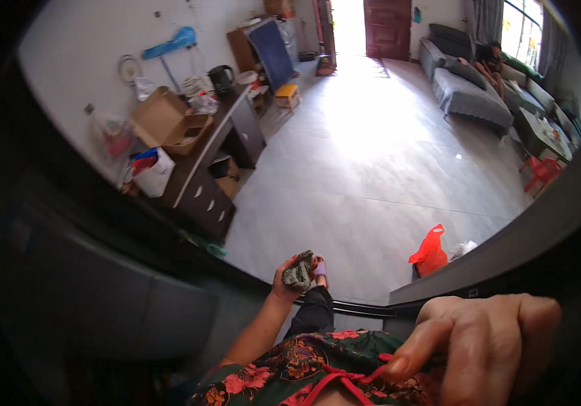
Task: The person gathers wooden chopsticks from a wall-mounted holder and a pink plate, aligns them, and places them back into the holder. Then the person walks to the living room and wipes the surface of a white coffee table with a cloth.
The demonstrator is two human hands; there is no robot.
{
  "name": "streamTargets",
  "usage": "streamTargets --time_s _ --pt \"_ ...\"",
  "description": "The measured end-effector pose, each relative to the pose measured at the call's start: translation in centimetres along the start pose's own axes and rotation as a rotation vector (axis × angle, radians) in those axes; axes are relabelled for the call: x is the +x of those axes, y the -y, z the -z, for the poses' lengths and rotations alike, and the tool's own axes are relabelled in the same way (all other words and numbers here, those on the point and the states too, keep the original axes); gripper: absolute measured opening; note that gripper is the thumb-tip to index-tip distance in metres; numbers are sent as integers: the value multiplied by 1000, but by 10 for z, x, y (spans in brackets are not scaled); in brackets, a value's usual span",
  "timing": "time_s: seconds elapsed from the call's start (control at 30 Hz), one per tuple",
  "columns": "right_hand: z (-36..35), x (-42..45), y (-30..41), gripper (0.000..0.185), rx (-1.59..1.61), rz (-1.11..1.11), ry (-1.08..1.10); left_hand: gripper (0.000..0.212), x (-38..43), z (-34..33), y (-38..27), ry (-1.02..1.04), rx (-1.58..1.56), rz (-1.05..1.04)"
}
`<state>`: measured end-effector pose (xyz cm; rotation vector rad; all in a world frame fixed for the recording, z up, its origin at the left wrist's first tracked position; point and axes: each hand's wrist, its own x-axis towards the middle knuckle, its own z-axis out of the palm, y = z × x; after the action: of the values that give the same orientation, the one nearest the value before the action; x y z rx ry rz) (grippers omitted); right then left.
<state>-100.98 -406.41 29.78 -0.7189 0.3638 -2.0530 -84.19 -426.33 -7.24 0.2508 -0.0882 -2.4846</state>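
Observation:
My left hand (281,284) grips a crumpled grey-green cloth (298,273), held out low in front of me. Close to the camera at the lower right is my right hand (488,335), its fingers bent downward and apart. I see nothing held in it, though its palm is hidden and some fingertips run toward the frame's bottom. One of its digits overlaps the red trim (344,374) of my floral blouse (290,363); whether they touch I cannot tell. Below the cloth, my leg in dark trousers (313,309) ends in a purple slipper (320,269).
I am at a dark-framed doorway with a floor track (356,307). Beyond it, a red plastic bag (430,254) stands by the right frame. A dark desk (204,200) at left bears an open cardboard box (161,119) and a kettle (221,79). A person (492,63) sits on the grey sofa (465,96).

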Motion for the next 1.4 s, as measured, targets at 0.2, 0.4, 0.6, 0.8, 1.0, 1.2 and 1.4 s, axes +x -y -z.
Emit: streamTargets --time_s 0.2,0.4,0.6,0.8,1.0,1.2,1.4 --pt "45 155 -35 31 33 57 108 34 186 17 -75 -77 39 107" --pt "106 326 -34 9 -155 233 693 33 366 -42 -142 -54 167 268" --pt "137 419 -63 13 -236 509 256 32 522 -63 -144 -24 168 461" --pt "233 530 -19 8 -22 613 418 35 661 -88 -123 49 214 587" --pt "322 643 48 26 -566 732 257 33 791 -135 -113 -29 266 488" --pt "393 719 117 24 -999 894 177 34 920 -158 -63 14 210 634" --pt "467 792 177 23 -1195 951 85 35 1068 -142 6 -29 277 839"
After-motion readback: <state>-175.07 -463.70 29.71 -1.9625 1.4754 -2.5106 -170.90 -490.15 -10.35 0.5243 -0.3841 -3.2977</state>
